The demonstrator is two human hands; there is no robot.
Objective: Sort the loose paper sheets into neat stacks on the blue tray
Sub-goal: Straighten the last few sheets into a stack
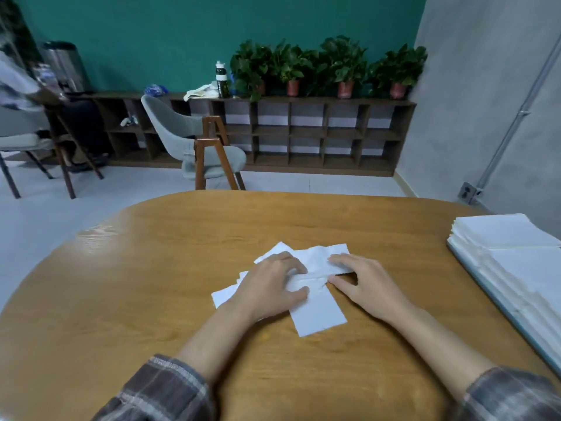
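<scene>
Gathering spot: the loose sheets (318,314) lay fanned and crossed over one another at the middle of the tabletop (182,253), close to the person's edge, where both hands could reach them.
Left hand: the left hand (270,287) lay on top of the sheets with its fingers curled and its thumb drawn in. It pinched a wrinkled ridge of paper between them, probably to pull the sheets together.
Right hand: the right hand (364,284) was spread, finger and thumb apart. A fingertip pressed the far sheet down and the thumb sat at its near edge. It seemed to be pinning the paper so that the other hand's pull would not drag the whole lot sideways.
Tray: the tray (516,322) sat along the right edge of the tabletop, well apart from the loose sheets. Only a pale blue rim showed under the paper.
Stacks: the stacks (504,232) already on the tray were squared in rows, so the task looked well along.
Step in hand: judged to be collecting and straightening the last sheets before carrying them right.
Risk: the paper looked thin and soft, and the pinch might crease it.
</scene>
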